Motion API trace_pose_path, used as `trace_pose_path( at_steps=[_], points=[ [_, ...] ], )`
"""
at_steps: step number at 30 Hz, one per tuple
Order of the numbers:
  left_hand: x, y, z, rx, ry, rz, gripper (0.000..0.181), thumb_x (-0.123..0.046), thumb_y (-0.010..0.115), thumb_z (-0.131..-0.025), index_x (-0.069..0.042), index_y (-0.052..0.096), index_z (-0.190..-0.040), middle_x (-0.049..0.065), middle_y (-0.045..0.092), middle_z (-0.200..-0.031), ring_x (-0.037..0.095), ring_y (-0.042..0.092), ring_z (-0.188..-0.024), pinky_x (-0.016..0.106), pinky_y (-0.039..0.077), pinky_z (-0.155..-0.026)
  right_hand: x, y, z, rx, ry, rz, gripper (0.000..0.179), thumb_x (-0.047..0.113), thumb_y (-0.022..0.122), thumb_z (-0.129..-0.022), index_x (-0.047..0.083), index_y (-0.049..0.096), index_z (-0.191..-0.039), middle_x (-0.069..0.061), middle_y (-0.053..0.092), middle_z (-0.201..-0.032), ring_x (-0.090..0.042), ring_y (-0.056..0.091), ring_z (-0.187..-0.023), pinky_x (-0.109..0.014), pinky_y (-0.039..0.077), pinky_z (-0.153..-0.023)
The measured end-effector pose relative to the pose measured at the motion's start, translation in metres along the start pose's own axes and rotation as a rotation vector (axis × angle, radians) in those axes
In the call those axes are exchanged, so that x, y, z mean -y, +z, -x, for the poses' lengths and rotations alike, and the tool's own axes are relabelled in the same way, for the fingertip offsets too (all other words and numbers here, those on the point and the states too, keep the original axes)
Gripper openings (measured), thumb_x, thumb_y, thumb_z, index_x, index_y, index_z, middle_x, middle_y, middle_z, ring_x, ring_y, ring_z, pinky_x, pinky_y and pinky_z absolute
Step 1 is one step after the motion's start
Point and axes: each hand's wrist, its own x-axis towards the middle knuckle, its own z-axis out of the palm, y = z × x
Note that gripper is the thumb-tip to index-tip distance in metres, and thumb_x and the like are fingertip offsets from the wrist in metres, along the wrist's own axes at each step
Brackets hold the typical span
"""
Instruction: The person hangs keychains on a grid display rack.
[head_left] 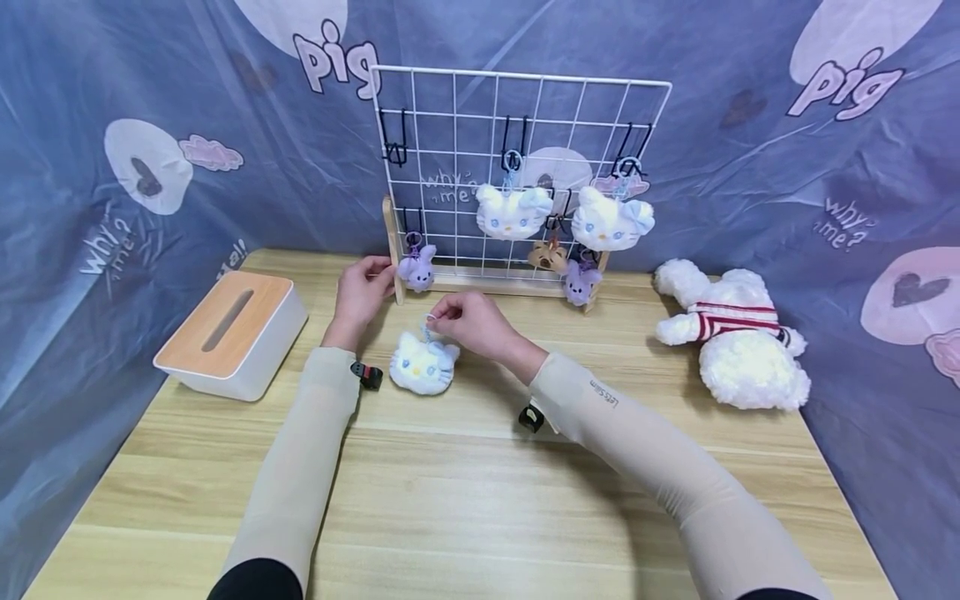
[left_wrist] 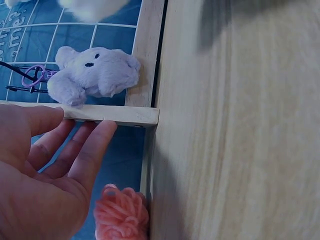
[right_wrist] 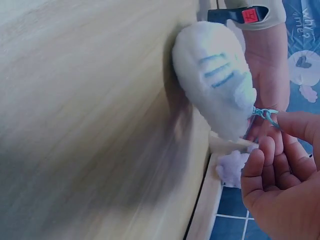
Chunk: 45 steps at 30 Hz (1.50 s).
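Note:
My right hand (head_left: 474,323) pinches the light-blue ring and chain of a white cat-face plush keychain (head_left: 422,365), which hangs just over the table. In the right wrist view the keychain (right_wrist: 215,75) shows from the side, its chain (right_wrist: 265,115) between thumb and forefinger. At the left end of the white wire grid rack (head_left: 455,167), my left hand (head_left: 363,292) holds the wooden side post (left_wrist: 112,114), thumb on one side and fingers on the other. A purple plush keychain (head_left: 417,268) hangs right beside that post.
Two more white cat-face keychains (head_left: 513,212) hang on black hooks, with a brown one (head_left: 548,257) and another purple one (head_left: 581,282) lower down. A tissue box (head_left: 232,333) stands left; a white plush toy (head_left: 738,333) lies right. Coral yarn (left_wrist: 121,215) shows behind the rack.

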Motion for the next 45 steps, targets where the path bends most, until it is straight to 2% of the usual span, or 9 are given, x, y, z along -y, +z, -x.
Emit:
trace_pose_path(
  at_steps=[5,9,19,26,32,37,41,45],
  points=[
    [-0.001,0.000,0.001,-0.003,-0.004,-0.010,0.035,-0.016,0.065,-0.115,0.005,0.069,-0.143,0.026,0.070,-0.129,0.035,0.077,-0.117,0.032,0.072,-0.101,0.005,-0.002,0.001,-0.001,-0.025,-0.009,0.007,0.019,0.084,-0.101,0.011,0.084,-0.100,-0.001,0.078,-0.091,-0.011,0.065,-0.083,-0.020,0.056,-0.076],
    [-0.002,0.001,0.001,0.001,-0.012,0.022,0.034,-0.013,0.063,-0.115,0.007,0.068,-0.142,0.026,0.069,-0.128,0.031,0.076,-0.113,0.036,0.072,-0.104,0.011,-0.003,0.001,-0.001,-0.032,-0.007,0.008,0.019,0.084,-0.101,0.011,0.084,-0.101,-0.002,0.078,-0.094,-0.012,0.066,-0.085,-0.020,0.057,-0.077],
    [-0.001,-0.001,0.001,0.014,-0.030,0.060,0.035,-0.011,0.064,-0.114,0.008,0.067,-0.144,0.032,0.068,-0.134,0.044,0.074,-0.124,0.041,0.070,-0.109,0.024,-0.008,-0.001,0.014,-0.051,0.006,0.008,0.018,0.082,-0.103,0.010,0.084,-0.103,-0.004,0.080,-0.096,-0.013,0.067,-0.087,-0.020,0.057,-0.078],
    [0.000,-0.001,0.002,0.013,-0.020,0.059,0.035,-0.012,0.065,-0.114,0.008,0.068,-0.143,0.030,0.069,-0.132,0.040,0.075,-0.118,0.040,0.071,-0.107,0.031,-0.014,-0.007,0.024,-0.094,-0.001,0.008,0.014,0.080,-0.104,0.006,0.083,-0.102,-0.005,0.077,-0.095,-0.012,0.065,-0.087,-0.018,0.056,-0.077],
    [-0.001,-0.001,0.001,0.015,-0.015,0.053,0.035,-0.013,0.066,-0.114,0.007,0.069,-0.142,0.030,0.070,-0.131,0.037,0.076,-0.115,0.035,0.072,-0.103,0.038,-0.021,-0.013,-0.003,-0.117,0.015,0.007,0.014,0.081,-0.102,0.007,0.083,-0.101,-0.005,0.079,-0.096,-0.012,0.066,-0.086,-0.017,0.057,-0.076],
    [0.000,-0.002,0.000,0.005,0.005,0.031,0.033,-0.013,0.067,-0.113,0.006,0.071,-0.140,0.030,0.072,-0.128,0.036,0.076,-0.111,0.025,0.073,-0.091,0.046,-0.029,-0.018,-0.035,-0.130,0.032,0.010,0.018,0.082,-0.103,0.009,0.082,-0.099,-0.003,0.079,-0.094,-0.012,0.067,-0.086,-0.019,0.057,-0.076],
    [0.002,-0.002,0.000,-0.023,0.033,-0.054,0.032,-0.016,0.067,-0.113,0.003,0.073,-0.138,0.028,0.075,-0.129,0.033,0.074,-0.112,0.015,0.063,-0.084,0.054,-0.037,-0.021,-0.052,-0.127,0.021,0.010,0.019,0.082,-0.103,0.010,0.082,-0.100,-0.003,0.079,-0.093,-0.012,0.067,-0.086,-0.020,0.056,-0.075],
    [0.002,-0.002,0.001,-0.045,0.047,-0.101,0.031,-0.018,0.068,-0.113,0.001,0.075,-0.137,0.026,0.077,-0.130,0.032,0.072,-0.115,0.014,0.052,-0.081,0.061,-0.047,-0.023,-0.058,-0.134,0.016,0.010,0.020,0.081,-0.104,0.010,0.082,-0.103,-0.002,0.078,-0.093,-0.013,0.066,-0.086,-0.021,0.056,-0.074]
  ],
)
